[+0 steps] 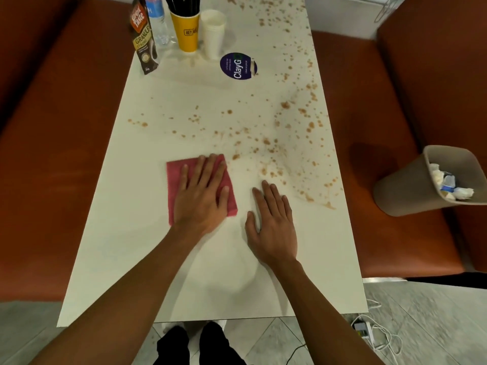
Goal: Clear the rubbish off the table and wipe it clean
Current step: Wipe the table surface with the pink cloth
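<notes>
A white table point(131, 233) runs away from me, spattered with brown stains point(287, 122) across its middle and right side. My left hand point(203, 196) presses flat with straight fingers on a folded pink cloth point(175, 180) near the table's middle. My right hand point(274, 222) rests flat on the bare tabletop just right of the cloth, fingers straight, holding nothing. A beige bin point(411, 188) with crumpled white rubbish inside stands tilted on the orange seat at the right.
At the far end stand a coffee granules pouch point(143, 38), a water bottle point(159, 22), a yellow cup point(187, 30) with black sticks and stacked white cups point(212, 32). A round purple sticker point(238, 65) lies nearby. Orange benches point(52, 154) flank the table; cables point(374, 330) lie on the floor.
</notes>
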{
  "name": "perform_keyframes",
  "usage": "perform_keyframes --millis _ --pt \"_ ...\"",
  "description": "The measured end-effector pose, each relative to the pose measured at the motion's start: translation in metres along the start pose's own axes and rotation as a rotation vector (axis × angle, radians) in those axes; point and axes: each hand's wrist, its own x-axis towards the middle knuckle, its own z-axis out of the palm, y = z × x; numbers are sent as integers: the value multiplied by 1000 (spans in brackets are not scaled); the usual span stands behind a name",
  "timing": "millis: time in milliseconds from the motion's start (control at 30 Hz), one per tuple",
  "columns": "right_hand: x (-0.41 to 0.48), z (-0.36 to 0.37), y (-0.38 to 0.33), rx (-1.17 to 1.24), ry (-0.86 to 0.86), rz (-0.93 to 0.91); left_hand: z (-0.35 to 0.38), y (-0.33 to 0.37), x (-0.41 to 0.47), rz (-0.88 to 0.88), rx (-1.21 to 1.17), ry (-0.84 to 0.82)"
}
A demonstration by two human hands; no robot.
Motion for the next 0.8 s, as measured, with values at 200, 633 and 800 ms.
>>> perform_keyframes --millis 200,633,800 --pt "1 0 -3 -17 -11 4 -3 -49 -9 -62 11 -7" --pt "2 0 -3 -10 -7 10 -2 -44 1 -61 10 -1" --pt "1 -2 -1 -20 -15 8 0 3 42 -121 -4 3"
